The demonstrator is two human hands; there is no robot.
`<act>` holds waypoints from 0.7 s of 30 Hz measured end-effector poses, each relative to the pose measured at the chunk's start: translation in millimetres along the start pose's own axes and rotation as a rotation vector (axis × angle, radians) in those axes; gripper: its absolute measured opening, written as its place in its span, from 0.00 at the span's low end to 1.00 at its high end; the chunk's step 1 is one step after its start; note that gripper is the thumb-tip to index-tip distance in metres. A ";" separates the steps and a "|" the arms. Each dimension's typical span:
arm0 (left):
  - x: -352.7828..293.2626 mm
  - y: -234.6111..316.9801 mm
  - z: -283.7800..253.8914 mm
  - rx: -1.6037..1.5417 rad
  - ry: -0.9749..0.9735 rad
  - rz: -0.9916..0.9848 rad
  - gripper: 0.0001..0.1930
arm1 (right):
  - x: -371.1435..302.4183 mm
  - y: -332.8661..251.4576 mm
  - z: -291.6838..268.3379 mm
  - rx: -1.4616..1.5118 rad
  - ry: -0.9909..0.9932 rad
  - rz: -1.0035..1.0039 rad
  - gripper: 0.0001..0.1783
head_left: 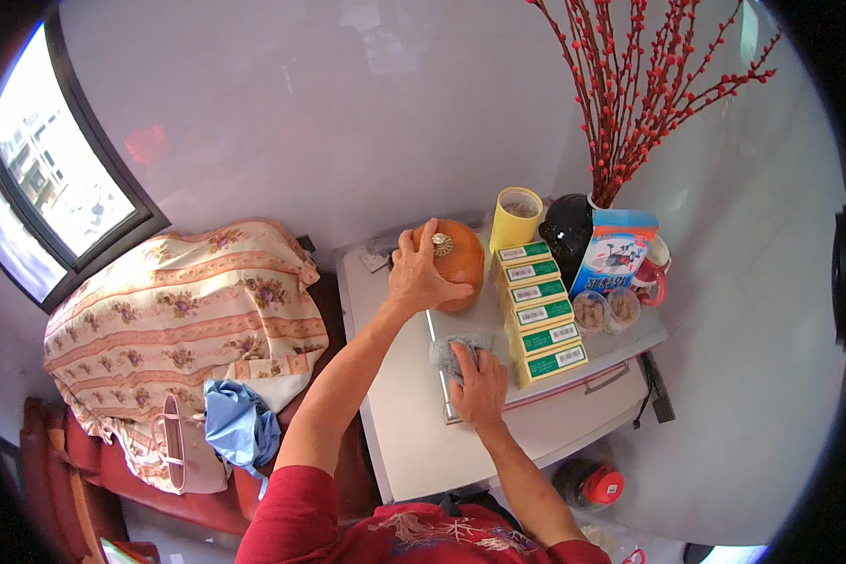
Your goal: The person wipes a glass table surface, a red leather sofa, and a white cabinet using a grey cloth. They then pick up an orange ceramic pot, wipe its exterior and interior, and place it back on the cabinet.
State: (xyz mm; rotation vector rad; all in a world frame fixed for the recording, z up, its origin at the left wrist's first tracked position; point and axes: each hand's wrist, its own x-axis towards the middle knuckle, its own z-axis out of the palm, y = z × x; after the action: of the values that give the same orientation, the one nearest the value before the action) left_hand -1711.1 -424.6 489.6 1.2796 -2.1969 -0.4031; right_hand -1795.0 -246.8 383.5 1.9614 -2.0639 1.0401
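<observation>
Red sofa [207,501] at left, mostly under flowered cover [160,324]. White table [404,461] beside it. Tall red-budded branches [620,113] in black vase [564,235], back right of table. Row of yellow-green boxes [541,315] on tabletop, right of both hands. Blue box [615,252] beside vase. Round orange jar [462,246] at table's back left, near yellow can [509,230]. Left hand [415,280] clamped on jar, thumb and fingers spread round it. Right hand [481,395] on gray cloth [445,352], nearer person than jar; cannot tell whether fingers close on cloth.
</observation>
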 end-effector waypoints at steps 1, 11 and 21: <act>-7.7 -3.0 -3.5 -0.009 0.023 -0.007 0.59 | 0.9 -0.8 -1.1 -0.005 0.005 -0.011 0.36; -156.8 -62.8 -37.5 -0.094 0.129 -0.248 0.60 | -4.2 -1.5 -3.5 -0.008 -0.032 0.004 0.36; -295.3 -60.0 63.9 -0.001 -0.048 -0.459 0.55 | 1.5 3.7 4.3 0.001 0.039 -0.040 0.35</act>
State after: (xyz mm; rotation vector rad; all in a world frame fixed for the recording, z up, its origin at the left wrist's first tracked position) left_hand -1593.2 -200.1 314.7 1.7915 -1.9247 -0.6137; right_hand -1797.0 -250.6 379.6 1.9574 -1.9965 1.0628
